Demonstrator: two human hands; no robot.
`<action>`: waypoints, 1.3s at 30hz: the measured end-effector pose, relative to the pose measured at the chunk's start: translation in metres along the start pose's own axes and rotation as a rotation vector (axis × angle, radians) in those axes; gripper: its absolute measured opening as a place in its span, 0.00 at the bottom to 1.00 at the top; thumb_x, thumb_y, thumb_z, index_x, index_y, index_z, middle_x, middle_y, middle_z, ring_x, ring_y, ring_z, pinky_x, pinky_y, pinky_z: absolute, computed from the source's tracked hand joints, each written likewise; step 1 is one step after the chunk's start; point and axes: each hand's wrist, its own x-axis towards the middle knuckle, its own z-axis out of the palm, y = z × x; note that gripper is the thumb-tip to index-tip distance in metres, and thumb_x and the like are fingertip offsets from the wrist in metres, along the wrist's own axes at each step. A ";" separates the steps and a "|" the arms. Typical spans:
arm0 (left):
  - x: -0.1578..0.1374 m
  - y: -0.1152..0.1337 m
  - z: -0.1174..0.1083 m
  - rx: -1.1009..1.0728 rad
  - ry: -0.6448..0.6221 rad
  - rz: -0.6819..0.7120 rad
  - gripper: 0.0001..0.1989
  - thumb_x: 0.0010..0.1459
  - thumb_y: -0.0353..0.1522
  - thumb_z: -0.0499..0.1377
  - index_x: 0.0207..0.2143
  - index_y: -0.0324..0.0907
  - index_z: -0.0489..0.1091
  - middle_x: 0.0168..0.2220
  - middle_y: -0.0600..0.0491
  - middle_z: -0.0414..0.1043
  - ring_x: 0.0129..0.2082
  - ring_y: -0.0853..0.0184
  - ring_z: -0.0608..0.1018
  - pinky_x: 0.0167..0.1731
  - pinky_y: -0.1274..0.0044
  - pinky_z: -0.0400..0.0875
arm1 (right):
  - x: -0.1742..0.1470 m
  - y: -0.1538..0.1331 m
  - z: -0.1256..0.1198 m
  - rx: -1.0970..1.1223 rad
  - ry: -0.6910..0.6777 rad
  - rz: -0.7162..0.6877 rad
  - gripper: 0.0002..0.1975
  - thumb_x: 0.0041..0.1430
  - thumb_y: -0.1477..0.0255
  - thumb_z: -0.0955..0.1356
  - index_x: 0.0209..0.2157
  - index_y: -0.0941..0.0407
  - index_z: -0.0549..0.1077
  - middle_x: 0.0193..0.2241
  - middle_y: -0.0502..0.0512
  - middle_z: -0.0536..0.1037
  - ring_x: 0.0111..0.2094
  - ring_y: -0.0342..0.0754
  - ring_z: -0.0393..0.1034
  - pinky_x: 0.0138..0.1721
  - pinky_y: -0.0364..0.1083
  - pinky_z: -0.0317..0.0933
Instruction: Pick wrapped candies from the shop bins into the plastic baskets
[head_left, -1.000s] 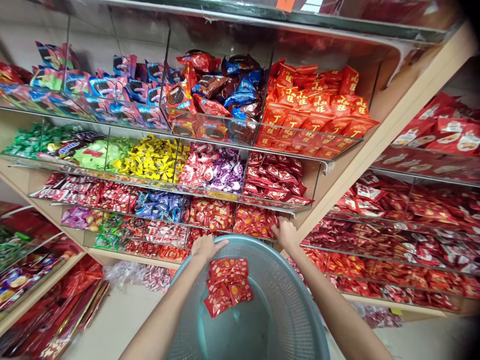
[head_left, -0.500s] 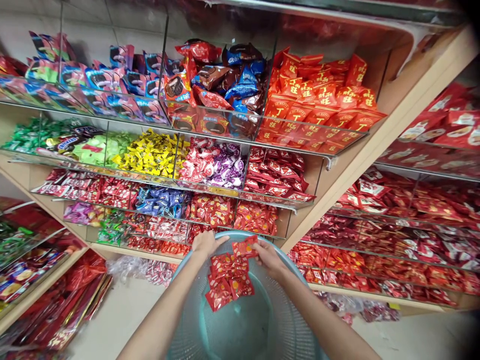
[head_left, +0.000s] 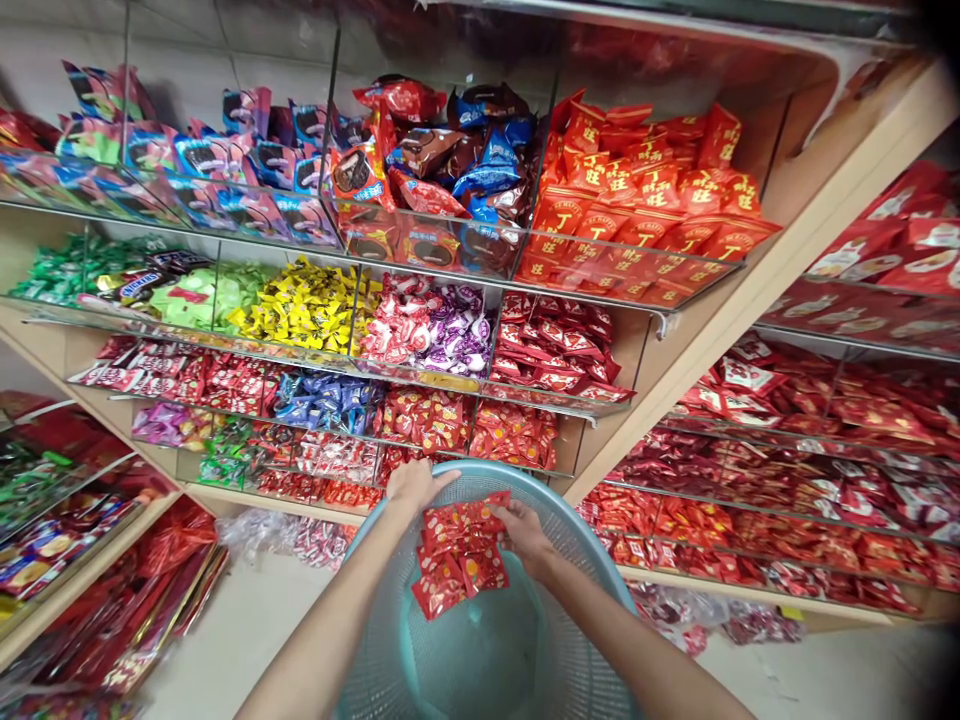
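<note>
A teal plastic basket (head_left: 600,560) with perforated sides stands below me. My left hand (head_left: 411,487) grips its far rim, the thumb stretched along the edge and the other fingers partly hidden. Inside, toward the far left of the bottom, lies a small pile of red candy packets (head_left: 450,565) printed with orange dots. Just over the pile, my right hand (head_left: 526,538) pinches one more red candy packet (head_left: 491,508) between thumb and fingers. Whether that packet touches the others I cannot tell.
Tiered shelves with clear dividers (head_left: 334,130) rise in front, filled with wrapped sweets such as yellow candies (head_left: 311,310) and red snack bags (head_left: 637,200). A wooden post (head_left: 720,310) slants at the right, beside more shelves. Plastic bags (head_left: 262,535) lie on the floor below.
My right hand has lowered its red packet from near the basket's far rim down to the pile, moving slightly left. My left hand stays on the rim.
</note>
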 end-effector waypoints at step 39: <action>0.002 -0.002 0.004 0.003 0.013 0.008 0.45 0.42 0.63 0.36 0.35 0.37 0.73 0.35 0.39 0.75 0.39 0.50 0.75 0.38 0.65 0.68 | -0.016 -0.014 -0.022 -0.339 -0.490 0.261 0.17 0.34 0.62 0.74 0.16 0.58 0.67 0.09 0.42 0.60 0.13 0.35 0.45 0.15 0.37 0.37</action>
